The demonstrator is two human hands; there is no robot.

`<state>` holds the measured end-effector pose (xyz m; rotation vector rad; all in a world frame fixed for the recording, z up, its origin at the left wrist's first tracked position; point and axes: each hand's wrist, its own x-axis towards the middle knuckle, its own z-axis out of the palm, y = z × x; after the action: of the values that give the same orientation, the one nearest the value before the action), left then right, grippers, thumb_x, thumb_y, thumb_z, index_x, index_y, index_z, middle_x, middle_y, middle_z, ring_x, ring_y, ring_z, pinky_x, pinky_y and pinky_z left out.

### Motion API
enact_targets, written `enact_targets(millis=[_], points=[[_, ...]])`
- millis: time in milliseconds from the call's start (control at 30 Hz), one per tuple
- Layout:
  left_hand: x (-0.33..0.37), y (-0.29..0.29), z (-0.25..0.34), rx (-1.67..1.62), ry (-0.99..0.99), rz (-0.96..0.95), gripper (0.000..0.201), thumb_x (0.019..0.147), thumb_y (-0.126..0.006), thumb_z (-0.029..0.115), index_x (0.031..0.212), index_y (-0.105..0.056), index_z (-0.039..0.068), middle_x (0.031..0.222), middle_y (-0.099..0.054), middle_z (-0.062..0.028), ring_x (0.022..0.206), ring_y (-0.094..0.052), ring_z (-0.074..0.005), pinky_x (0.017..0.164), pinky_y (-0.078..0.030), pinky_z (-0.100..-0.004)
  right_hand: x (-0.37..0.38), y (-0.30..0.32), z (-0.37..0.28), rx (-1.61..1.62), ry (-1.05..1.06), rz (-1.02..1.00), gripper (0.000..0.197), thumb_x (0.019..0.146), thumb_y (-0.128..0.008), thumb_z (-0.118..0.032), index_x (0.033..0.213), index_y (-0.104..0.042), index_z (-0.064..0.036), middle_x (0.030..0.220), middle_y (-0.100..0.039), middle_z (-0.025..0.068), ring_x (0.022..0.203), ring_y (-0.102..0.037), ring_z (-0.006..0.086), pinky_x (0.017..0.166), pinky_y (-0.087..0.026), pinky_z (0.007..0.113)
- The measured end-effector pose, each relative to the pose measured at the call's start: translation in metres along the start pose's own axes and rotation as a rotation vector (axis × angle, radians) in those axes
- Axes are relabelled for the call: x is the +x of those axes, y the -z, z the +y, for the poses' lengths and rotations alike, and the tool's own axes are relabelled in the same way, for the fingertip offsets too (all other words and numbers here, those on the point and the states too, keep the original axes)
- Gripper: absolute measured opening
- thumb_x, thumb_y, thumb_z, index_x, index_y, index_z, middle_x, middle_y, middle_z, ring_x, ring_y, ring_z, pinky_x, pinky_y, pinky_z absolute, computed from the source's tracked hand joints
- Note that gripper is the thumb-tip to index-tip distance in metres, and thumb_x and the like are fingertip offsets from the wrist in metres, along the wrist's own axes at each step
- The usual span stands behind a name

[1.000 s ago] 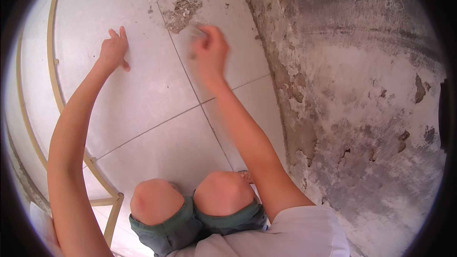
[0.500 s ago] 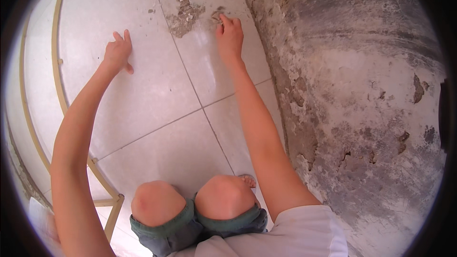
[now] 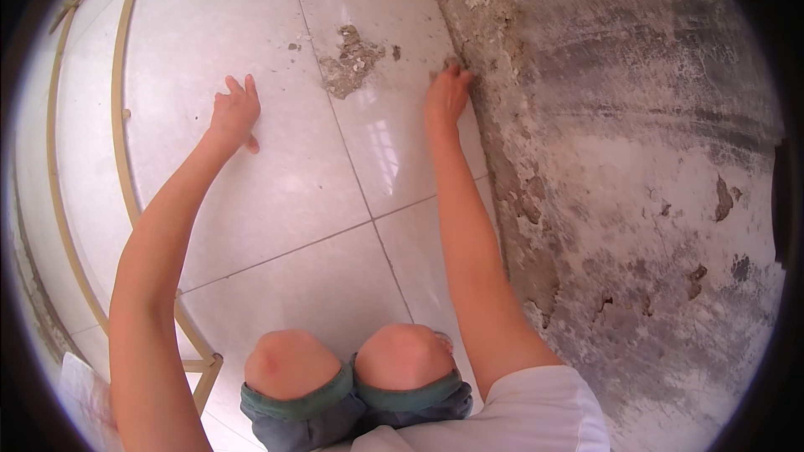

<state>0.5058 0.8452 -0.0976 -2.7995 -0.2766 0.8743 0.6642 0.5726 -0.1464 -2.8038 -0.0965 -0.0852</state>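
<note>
On the pale tiled floor lies a patch of grey-brown crumbled plaster with lighter flakes in it. A small dark smear of debris sits just right of the patch. My right hand is low over the floor at the foot of the wall, its fingers blurred. Some dark bits show by its fingertips, but whether it holds any is unclear. My left hand is left of the patch, fingers apart and nothing in it.
A rough wall with peeling, stained plaster rises along the right side. On the left stands a thin tan frame of long bars. My bent knees are at the lower middle. Smaller crumbs lie left of the patch.
My right hand has moved right, from beside the debris patch to the wall's foot. My left hand keeps its spread pose. The whole view has shifted slightly.
</note>
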Motion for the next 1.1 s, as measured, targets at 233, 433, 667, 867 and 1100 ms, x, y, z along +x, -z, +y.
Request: enact_targets(millis=[233, 433, 667, 867, 1100], points=[[0.004, -0.005, 0.001, -0.034, 0.021, -0.016, 0.128, 0.035, -0.088, 0.031, 0.131, -0.016, -0.014, 0.121, -0.03, -0.0445, 0.1, -0.053, -0.0434, 0.086, -0.044, -0.0379, 0.043, 0.002, -0.096, 0.397, 0.262, 0.112, 0.025, 0.08, -0.054, 0.0, 0.105, -0.055, -0.0027, 0.098, -0.049, 0.0148, 0.085, -0.058, 0.0248, 0.074, -0.05, 0.032], [0.002, -0.006, -0.002, -0.055, 0.062, 0.004, 0.129, 0.035, -0.089, 0.023, 0.133, -0.011, -0.01, 0.123, -0.028, -0.0439, 0.098, -0.054, -0.0438, 0.087, -0.044, -0.0394, -0.065, 0.051, -0.066, 0.635, 0.351, 0.001, 0.028, 0.082, -0.052, -0.004, 0.109, -0.057, -0.0093, 0.093, -0.05, 0.0108, 0.083, -0.053, 0.0242, 0.074, -0.043, 0.034], [0.003, 0.0, 0.006, -0.078, 0.013, 0.006, 0.124, 0.037, -0.088, 0.018, 0.133, -0.014, -0.008, 0.124, -0.028, -0.0422, 0.093, -0.056, -0.0436, 0.08, -0.048, -0.0385, -0.229, 0.115, 0.146, 0.179, -0.1, -0.149, 0.042, 0.08, -0.05, 0.004, 0.119, -0.052, -0.0119, 0.098, -0.047, 0.0104, 0.087, -0.051, 0.024, 0.076, -0.043, 0.031], [0.004, -0.004, 0.001, -0.08, 0.011, 0.001, 0.123, 0.037, -0.088, 0.016, 0.133, -0.014, -0.008, 0.126, -0.025, -0.0417, 0.092, -0.055, -0.0427, 0.078, -0.048, -0.0379, -0.234, 0.087, 0.18, -0.034, -0.113, 0.009, 0.05, 0.077, -0.048, 0.008, 0.126, -0.041, -0.0023, 0.111, -0.041, 0.0174, 0.1, -0.046, 0.0316, 0.084, -0.041, 0.037], [0.005, -0.005, 0.003, -0.12, -0.009, 0.038, 0.121, 0.037, -0.087, 0.014, 0.132, -0.015, -0.009, 0.125, -0.026, -0.0424, 0.093, -0.055, -0.0435, 0.079, -0.048, -0.0379, -0.174, 0.043, 0.145, -0.052, 0.015, 0.132, 0.044, 0.08, -0.048, 0.004, 0.124, -0.042, -0.003, 0.105, -0.043, 0.0133, 0.092, -0.047, 0.0229, 0.073, -0.044, 0.03]])
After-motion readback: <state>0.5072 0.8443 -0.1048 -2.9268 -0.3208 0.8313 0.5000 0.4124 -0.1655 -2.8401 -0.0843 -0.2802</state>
